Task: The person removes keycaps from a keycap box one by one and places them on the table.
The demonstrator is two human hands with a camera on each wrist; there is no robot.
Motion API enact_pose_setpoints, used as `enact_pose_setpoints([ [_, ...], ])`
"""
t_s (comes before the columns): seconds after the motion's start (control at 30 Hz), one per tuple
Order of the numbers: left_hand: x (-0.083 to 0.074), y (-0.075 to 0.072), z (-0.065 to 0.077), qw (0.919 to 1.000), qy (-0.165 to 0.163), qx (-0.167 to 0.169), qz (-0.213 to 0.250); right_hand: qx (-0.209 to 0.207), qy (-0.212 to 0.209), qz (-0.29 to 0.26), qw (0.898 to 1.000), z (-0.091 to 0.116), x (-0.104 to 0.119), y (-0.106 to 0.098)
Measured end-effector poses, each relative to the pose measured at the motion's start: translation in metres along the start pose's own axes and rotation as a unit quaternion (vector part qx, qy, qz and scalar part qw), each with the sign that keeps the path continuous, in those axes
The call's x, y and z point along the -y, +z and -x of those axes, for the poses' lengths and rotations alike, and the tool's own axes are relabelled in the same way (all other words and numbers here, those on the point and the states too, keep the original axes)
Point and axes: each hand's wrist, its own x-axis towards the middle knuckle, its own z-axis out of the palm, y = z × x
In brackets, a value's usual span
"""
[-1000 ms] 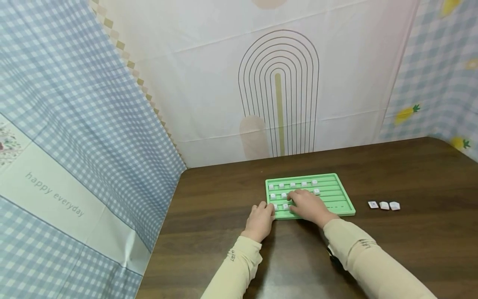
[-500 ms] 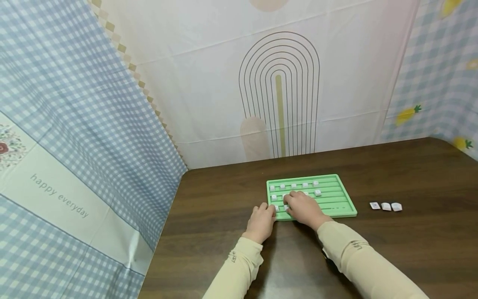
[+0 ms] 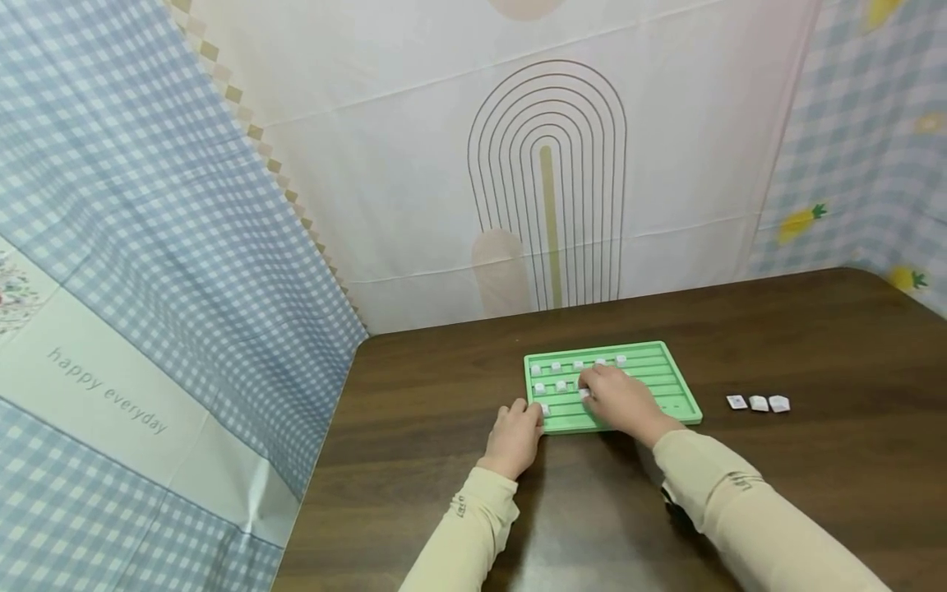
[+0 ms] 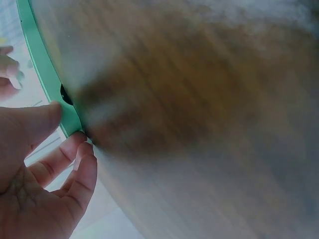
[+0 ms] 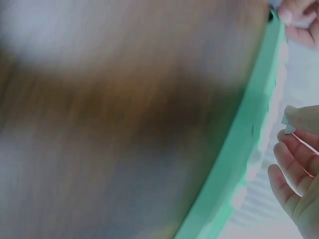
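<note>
A green tray [image 3: 651,403] with raised ridges lies on the table, several white keycaps [image 3: 556,367] standing in rows on it. My left hand [image 3: 513,440] grips its near left corner; in the left wrist view, thumb and fingertips meet at the green edge [image 4: 42,55]. Over the middle of the tray, my right hand [image 3: 620,400] pinches one white keycap [image 5: 288,128] between thumb and index finger, its other fingers spread in the right wrist view. A single keycap [image 3: 545,409] shows in the near row beside the left hand. The right hand hides part of the rows.
Three loose white keycaps [image 3: 758,403] lie on the brown wooden table [image 3: 414,411] to the right of the tray. A patterned cloth [image 3: 414,181] hangs behind the table, and a blue checked one [image 3: 185,205] at the left.
My right hand moved left onto the second keycap of the near row, then lifted it away to the right and back. The left hand stays at the tray's corner.
</note>
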Motion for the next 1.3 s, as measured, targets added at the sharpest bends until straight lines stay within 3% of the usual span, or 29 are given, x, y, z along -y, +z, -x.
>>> enact_pose_setpoints([
  [0.17, 0.000, -0.002, 0.000, 1.0000, -0.001, 0.004, 0.005, -0.004, 0.013, 0.013, 1.000, 0.013, -0.029, -0.023],
  [0.37, -0.001, -0.004, 0.000, 0.9999, -0.001, 0.008, 0.010, 0.019, 0.067, 0.028, 0.997, 0.038, -0.070, -0.052],
  [0.57, 0.000, -0.005, 0.000, 0.9999, 0.003, 0.011, 0.009, 0.023, 0.086, 0.061, 0.994, 0.060, -0.102, -0.055],
  [0.9, 0.007, -0.005, 0.005, 0.9998, -0.006, 0.016, 0.008, 0.026, 0.073, 0.076, 0.994, 0.072, -0.108, -0.035],
  [1.3, 0.008, -0.008, 0.005, 0.9996, 0.012, 0.002, 0.026, 0.041, 0.096, 0.076, 0.992, 0.073, -0.107, -0.036],
])
